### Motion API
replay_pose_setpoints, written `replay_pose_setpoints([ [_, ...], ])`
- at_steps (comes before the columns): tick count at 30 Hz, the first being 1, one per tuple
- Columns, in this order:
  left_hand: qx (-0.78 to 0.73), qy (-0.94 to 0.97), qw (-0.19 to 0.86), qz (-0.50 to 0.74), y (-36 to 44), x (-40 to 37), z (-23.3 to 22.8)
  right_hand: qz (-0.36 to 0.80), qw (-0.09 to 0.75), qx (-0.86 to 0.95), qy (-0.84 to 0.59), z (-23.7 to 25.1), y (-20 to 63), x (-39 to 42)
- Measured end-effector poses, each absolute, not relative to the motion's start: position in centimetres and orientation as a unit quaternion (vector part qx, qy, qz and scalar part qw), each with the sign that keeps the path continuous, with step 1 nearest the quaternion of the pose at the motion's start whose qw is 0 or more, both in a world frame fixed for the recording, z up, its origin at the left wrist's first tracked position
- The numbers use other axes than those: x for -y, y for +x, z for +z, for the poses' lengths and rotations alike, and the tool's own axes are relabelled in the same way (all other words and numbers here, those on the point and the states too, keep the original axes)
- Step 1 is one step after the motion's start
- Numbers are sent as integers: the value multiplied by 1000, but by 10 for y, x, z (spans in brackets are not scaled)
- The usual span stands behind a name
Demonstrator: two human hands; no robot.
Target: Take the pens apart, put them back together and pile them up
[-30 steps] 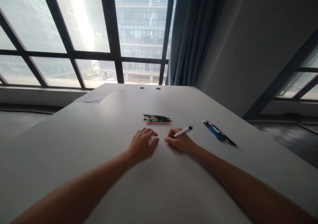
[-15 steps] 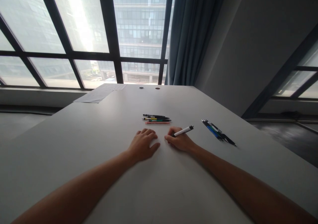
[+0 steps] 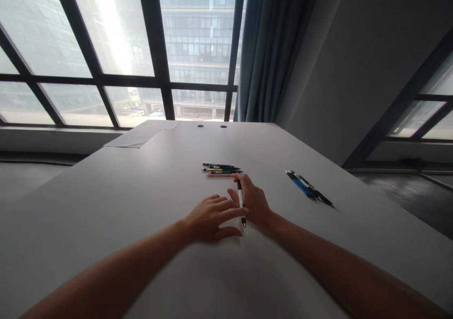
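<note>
Two groups already lie set out: a centre bunch of pens (image 3: pixel 223 172) mid-frame and a right-hand bunch of pens (image 3: pixel 303 189). The white pen (image 3: pixel 241 198), at lower centre, is yet to be put down. The right hand (image 3: pixel 255 201) pinches its upper part between the fingers; the left hand (image 3: pixel 212 217) has its fingers splayed, one seemingly touching the pen's lower end. The pale table (image 3: pixel 141 187) carries paper (image 3: pixel 129 138) at centre left; window (image 3: pixel 194 31) and curtain (image 3: pixel 262 50) fill the top.
</note>
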State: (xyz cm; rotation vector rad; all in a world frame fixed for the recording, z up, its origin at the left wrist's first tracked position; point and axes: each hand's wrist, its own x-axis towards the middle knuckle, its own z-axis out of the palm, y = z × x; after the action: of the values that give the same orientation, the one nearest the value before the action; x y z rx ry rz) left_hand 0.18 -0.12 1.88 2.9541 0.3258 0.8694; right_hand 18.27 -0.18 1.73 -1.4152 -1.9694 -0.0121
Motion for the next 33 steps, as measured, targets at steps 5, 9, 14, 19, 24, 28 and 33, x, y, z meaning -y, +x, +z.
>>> replay_pose_setpoints([
  [5,-123,951,16,284,2,0,18,-49,326,769,-547,15,177,4],
  [9,-122,946,11,300,2,0,19,-49,330,775,-537,14,175,4],
  [14,-108,948,39,296,3,1,19,2,338,793,-506,15,177,4],
  [19,-100,946,66,300,1,-2,20,68,319,812,-484,21,185,-2],
  [24,-120,934,72,328,-1,-5,20,217,401,763,-458,33,194,-7],
  [28,-128,931,64,335,-1,-6,19,367,460,680,-437,38,194,-9],
  [33,-153,938,62,306,-3,-7,16,351,507,629,-473,51,213,-26],
])
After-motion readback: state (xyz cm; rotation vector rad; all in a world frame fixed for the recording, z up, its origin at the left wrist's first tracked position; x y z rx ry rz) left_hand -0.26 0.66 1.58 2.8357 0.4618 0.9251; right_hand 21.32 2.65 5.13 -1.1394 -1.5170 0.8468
